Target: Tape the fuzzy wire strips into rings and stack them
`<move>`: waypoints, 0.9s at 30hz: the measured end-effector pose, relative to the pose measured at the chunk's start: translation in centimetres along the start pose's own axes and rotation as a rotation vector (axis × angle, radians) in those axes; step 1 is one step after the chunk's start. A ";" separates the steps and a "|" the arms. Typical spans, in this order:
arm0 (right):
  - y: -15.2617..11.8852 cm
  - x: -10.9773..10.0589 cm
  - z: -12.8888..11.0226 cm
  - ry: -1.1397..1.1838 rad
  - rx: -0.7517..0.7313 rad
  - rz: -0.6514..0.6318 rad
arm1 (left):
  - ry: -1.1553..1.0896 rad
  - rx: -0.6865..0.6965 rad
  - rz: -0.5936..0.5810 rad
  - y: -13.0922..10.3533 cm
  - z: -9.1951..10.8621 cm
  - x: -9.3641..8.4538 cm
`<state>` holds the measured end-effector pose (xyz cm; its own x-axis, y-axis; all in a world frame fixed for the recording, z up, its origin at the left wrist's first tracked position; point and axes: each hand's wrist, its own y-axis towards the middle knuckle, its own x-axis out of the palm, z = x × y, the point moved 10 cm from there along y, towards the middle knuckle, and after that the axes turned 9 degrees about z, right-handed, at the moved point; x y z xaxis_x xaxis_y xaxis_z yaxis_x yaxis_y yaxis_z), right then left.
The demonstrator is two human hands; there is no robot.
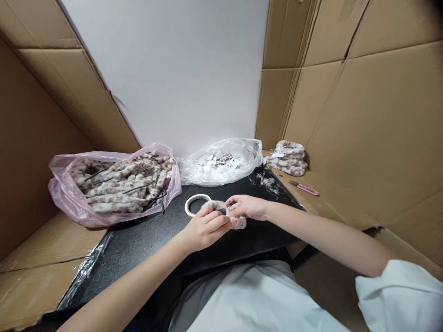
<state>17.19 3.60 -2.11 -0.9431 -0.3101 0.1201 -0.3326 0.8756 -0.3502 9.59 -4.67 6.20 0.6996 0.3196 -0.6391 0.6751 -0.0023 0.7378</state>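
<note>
Near the middle of the black table, my left hand point(207, 228) and my right hand point(246, 207) are close together with their fingers closed on one fluffy grey-white band point(239, 223). The band is curved, and parts of it are hidden behind the fingers. Just left of it a roll of white tape point(188, 207) lies flat on the tabletop, partly covered by the band and my left hand. Whether the fingertips also pinch something smaller cannot be made out.
A pink bag point(62, 198) of fluffy bands with dark cords sits at left. Behind the hands lies a clear bag point(224, 173) with small strips. At right are stacked fluffy bands point(290, 159) and pink snips point(308, 189) on cardboard point(327, 205). Cardboard walls stand around.
</note>
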 end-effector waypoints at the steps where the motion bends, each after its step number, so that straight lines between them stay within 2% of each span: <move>1: 0.1 -0.5 -0.1 0.008 -0.022 0.058 | 0.013 -0.002 -0.005 -0.2 -0.2 0.1; 3: 0.2 -1.2 -0.7 0.039 -0.077 0.147 | 0.029 0.006 0.000 -0.5 -0.3 0.1; 5: 0.2 -1.5 -1.2 0.066 -0.123 0.182 | 0.024 0.010 0.016 -0.6 -0.4 0.0; 9: 0.7 -0.8 -1.2 0.013 -0.121 0.149 | -0.023 0.005 0.031 -0.7 -0.2 0.1; 12: 1.1 -0.3 -0.8 -0.064 -0.101 0.122 | -0.050 0.053 0.027 -0.8 0.6 0.3; 15: 1.0 -0.5 -1.5 -0.055 -0.180 0.161 | -0.068 0.051 0.014 -0.8 0.6 0.4; 18: 0.3 -0.8 -3.2 -0.011 -0.330 0.217 | -0.085 -0.039 0.047 -0.6 -0.5 0.1; 23: -1.4 -0.6 -5.7 0.028 -0.503 0.270 | -0.116 -0.277 0.252 -1.0 -2.9 -1.3; 27: -2.3 0.1 -7.1 -0.005 -0.598 0.255 | -0.091 -0.354 0.356 -1.6 -3.7 -2.1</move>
<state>17.82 4.18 5.34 -0.9931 -0.0661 0.0969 -0.0444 0.9765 0.2109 6.17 -1.79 7.16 0.9001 0.2732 -0.3395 0.2814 0.2304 0.9315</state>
